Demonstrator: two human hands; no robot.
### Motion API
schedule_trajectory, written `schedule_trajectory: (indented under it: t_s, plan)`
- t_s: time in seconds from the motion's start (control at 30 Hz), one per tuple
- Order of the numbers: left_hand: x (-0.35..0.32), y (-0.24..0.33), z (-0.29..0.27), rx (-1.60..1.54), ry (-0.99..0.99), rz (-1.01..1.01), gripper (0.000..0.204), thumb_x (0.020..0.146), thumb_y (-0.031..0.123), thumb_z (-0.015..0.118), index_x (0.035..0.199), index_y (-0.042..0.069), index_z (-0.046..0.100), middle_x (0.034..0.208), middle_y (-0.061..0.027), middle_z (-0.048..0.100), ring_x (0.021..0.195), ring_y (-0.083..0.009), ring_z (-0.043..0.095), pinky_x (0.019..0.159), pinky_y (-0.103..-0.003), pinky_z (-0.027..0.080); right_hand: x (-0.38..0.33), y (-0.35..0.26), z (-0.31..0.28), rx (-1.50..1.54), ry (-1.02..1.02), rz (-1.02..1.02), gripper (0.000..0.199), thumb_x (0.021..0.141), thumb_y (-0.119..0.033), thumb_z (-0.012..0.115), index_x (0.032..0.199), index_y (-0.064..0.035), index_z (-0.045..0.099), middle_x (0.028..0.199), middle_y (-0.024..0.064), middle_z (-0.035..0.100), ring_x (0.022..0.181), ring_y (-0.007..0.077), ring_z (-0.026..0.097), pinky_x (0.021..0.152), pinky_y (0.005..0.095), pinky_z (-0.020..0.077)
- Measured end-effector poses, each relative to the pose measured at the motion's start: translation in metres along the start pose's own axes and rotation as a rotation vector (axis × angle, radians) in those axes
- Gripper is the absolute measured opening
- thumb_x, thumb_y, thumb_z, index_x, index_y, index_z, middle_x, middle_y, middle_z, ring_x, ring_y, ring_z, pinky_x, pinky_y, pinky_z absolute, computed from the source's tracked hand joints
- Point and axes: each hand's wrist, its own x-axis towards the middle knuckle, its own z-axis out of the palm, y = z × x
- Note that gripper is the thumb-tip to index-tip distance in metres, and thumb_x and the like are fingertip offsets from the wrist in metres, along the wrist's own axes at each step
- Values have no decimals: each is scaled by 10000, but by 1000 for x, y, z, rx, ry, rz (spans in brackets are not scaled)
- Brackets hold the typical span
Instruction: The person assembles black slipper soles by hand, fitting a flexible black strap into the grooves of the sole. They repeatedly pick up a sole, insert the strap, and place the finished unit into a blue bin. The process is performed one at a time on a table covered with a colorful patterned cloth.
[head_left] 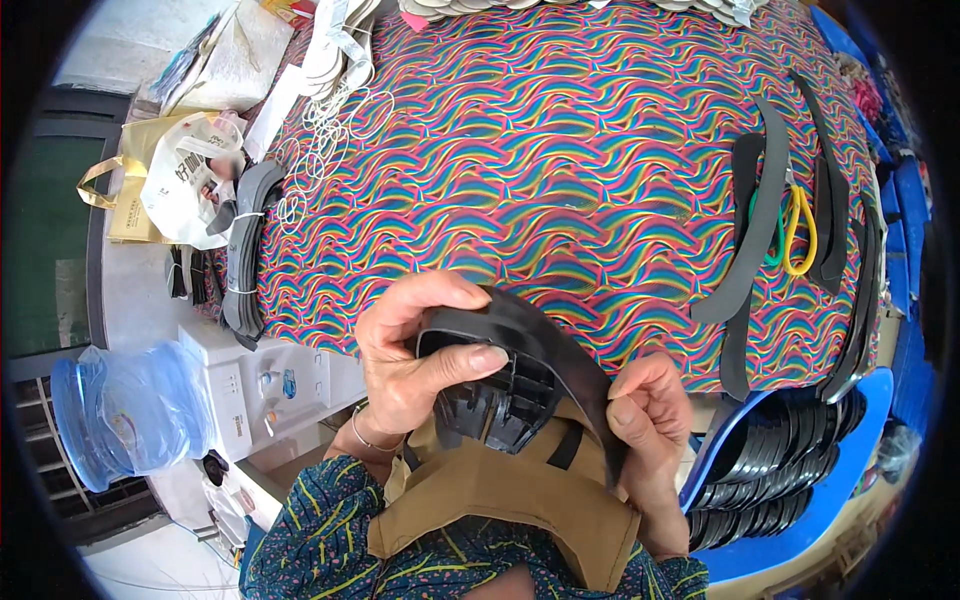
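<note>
In front of my chest I hold a black ribbed plastic piece (515, 393), hollow with crossing walls inside; it looks like a shoe sole or heel. A dark flexible strip (555, 345) runs round its outer far edge and hangs down on the right. My left hand (405, 350) is closed on the piece's left end, thumb over the rim and index finger on the strip outside. The thumb and fingers of my right hand (650, 415) pinch the strip near its right end. A brown apron (500, 490) lies below both hands.
Dark strips (748, 240) and scissors with yellow handles (799, 230) lie at the table's right. A blue crate (870, 420) holds several black curved pieces. Left are a tied strip bundle (243, 265), tangled white cord (320, 140), bags (190, 180) and a water dispenser (240, 390).
</note>
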Motion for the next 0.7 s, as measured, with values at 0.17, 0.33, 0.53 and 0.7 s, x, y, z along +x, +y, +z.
schedule_trajectory:
  t_s: [0.17, 0.33, 0.53, 0.7]
  plan:
    - [3, -5, 14, -111, 84, -125, 446, 748, -51, 782, 1145, 18, 592, 1047, -94, 656, 927, -157, 650, 811, -286, 525, -5, 23, 9, 101, 25, -67, 173, 966, -15, 568, 1103, -28, 463, 838, 6, 515, 674, 36, 422, 614, 201, 328]
    - [4, -9, 20, -129, 94, -132, 456, 757, -47, 769, 1170, 17, 588, 1020, -94, 670, 898, -143, 655, 799, -280, 531, -10, 44, 13, 182, 69, -116, 168, 971, -39, 574, 1090, -39, 456, 850, 9, 519, 669, 34, 433, 613, 199, 336]
    - [8, -13, 29, -212, 87, -199, 451, 779, -52, 749, 1191, 25, 584, 1026, -93, 684, 906, -146, 666, 801, -286, 539, -4, 55, 23, 161, 196, -168, 164, 976, -109, 586, 1058, -50, 457, 842, 16, 541, 663, 41, 479, 617, 197, 394]
    - [9, -14, 34, -197, 69, -153, 434, 811, -42, 737, 1207, 27, 575, 1040, -92, 684, 924, -142, 670, 818, -281, 542, 3, 64, 15, 277, 105, -203, 189, 996, -196, 586, 1070, -59, 477, 971, 61, 642, 843, 104, 627, 772, 265, 518]
